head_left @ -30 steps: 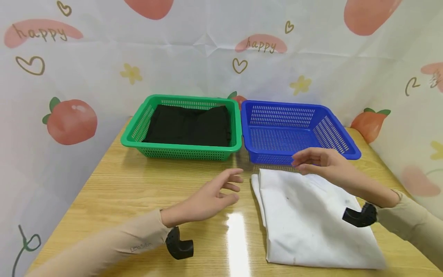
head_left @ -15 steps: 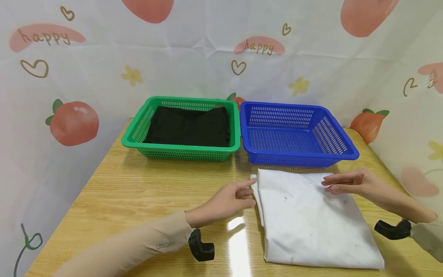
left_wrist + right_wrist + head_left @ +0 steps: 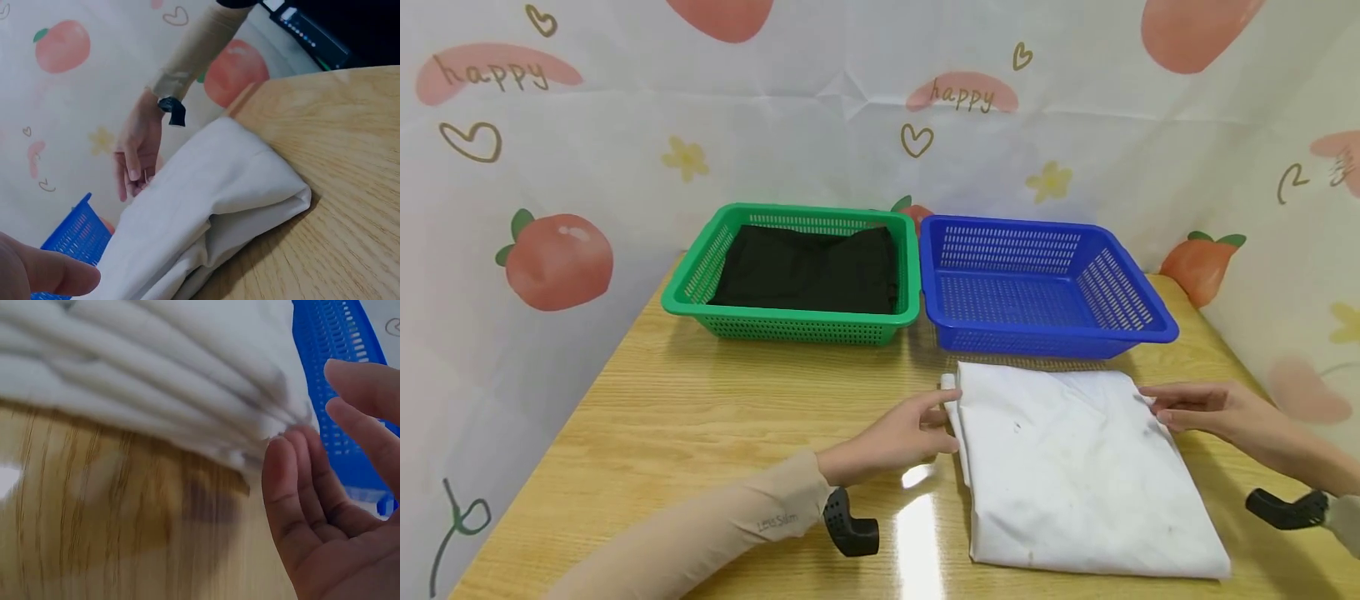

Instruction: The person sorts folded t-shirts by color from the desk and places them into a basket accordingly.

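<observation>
A folded white cloth (image 3: 1082, 483) lies on the wooden table, its stacked layers showing in the right wrist view. My left hand (image 3: 902, 433) reaches to its upper left edge, the index finger stretched out at the fold; only the thumb (image 3: 59, 273) shows in the left wrist view. At the opposite edge is my right hand (image 3: 1236, 417), thumb and fingers apart around the far right corner. Some right fingertips (image 3: 281, 465) touch the cloth's layered side in the right wrist view. Whether the left fingertips touch the cloth cannot be made out.
Behind the white cloth stands a blue basket (image 3: 1030, 333) with nothing in it. Beside it on the left, a green basket (image 3: 805, 327) holds folded black cloth (image 3: 808, 271). A printed curtain (image 3: 775, 125) hangs behind the table (image 3: 700, 417).
My left hand has moved right to the white cloth's left edge. The right hand has come down and outward from above the cloth to its right edge. The baskets and cloth stay put.
</observation>
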The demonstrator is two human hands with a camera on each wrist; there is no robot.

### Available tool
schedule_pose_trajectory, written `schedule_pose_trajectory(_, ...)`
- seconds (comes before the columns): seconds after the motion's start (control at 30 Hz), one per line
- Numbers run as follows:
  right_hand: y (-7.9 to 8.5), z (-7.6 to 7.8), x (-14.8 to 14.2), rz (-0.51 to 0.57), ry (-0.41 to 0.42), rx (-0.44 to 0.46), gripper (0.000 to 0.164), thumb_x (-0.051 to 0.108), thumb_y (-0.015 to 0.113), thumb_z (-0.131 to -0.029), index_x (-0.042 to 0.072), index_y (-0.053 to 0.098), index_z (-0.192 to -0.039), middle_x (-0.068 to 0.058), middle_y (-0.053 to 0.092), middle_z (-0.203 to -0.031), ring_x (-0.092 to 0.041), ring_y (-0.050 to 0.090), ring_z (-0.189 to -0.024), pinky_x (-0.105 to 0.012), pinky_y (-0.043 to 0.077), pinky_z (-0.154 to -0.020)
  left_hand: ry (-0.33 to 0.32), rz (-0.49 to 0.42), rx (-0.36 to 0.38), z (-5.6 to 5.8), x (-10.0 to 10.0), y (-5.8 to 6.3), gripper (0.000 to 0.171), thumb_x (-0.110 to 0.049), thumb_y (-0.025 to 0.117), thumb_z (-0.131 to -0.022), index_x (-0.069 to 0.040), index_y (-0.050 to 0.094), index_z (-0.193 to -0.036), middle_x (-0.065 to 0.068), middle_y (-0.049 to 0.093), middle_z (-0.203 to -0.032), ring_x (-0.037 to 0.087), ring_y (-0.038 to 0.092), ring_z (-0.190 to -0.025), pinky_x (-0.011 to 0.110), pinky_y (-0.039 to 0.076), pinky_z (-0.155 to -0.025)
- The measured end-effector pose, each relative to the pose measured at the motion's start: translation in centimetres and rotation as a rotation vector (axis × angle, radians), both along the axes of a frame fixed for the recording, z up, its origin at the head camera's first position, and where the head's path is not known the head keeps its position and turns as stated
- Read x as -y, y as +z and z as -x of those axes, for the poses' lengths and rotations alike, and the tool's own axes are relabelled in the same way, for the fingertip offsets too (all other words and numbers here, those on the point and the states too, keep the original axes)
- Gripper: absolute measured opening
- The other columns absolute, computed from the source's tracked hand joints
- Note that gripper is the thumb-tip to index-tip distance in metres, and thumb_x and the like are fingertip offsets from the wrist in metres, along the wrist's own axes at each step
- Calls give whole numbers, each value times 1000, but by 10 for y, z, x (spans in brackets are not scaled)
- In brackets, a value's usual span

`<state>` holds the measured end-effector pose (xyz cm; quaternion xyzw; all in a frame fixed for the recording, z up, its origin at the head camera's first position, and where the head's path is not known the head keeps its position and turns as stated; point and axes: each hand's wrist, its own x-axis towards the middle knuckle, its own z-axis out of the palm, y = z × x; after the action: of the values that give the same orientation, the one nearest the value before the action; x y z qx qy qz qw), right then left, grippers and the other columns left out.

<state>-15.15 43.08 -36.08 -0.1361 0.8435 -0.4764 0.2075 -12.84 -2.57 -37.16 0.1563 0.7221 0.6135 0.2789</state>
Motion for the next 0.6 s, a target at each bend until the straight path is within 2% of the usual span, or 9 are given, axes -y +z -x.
schedule_pose_trajectory(0.07,0,0,-4,-20,-3,19,42,5,54,-102,-7,46,-142,-6,65,-125,-9,62,-108,-25,52,-84,8,-8,17,0,-2,-1,62,-6,67,-92,-13,44,-149,23,53,-128,26,61,-104,40,54,-83)
schedule_pose_trajectory(0.23,0,0,-9,-36,-8,87,46,8,54,-102,-4,43,-145,3,62,-130,-10,61,-111,-25,51,-86,16,-53,63,1,-7,-4,61,-2,69,-89,-10,47,-146,15,57,-108,23,63,-87,37,56,-78)
schedule_pose_trajectory(0.37,-2,2,-10,-7,12,138,47,8,51,-103,-2,40,-148,12,57,-134,-7,57,-116,-26,50,-89,-2,-90,73,3,-12,-7,58,0,68,-89,-5,48,-143,14,58,-98,23,63,-85,36,56,-79)
schedule_pose_trajectory(0.53,-2,5,-15,56,85,182,45,4,43,-105,-5,35,-149,5,60,-132,-11,60,-110,-31,51,-88,-49,-102,70,5,-19,-9,54,0,67,-90,-3,49,-142,16,59,-86,23,64,-79,34,56,-77)
schedule_pose_trajectory(0.6,-2,5,-17,86,118,203,46,2,41,-106,-5,32,-150,1,60,-133,-15,60,-110,-32,51,-89,-67,-67,38,5,-21,-9,55,-3,68,-90,-5,49,-142,16,59,-81,21,64,-75,30,55,-74)
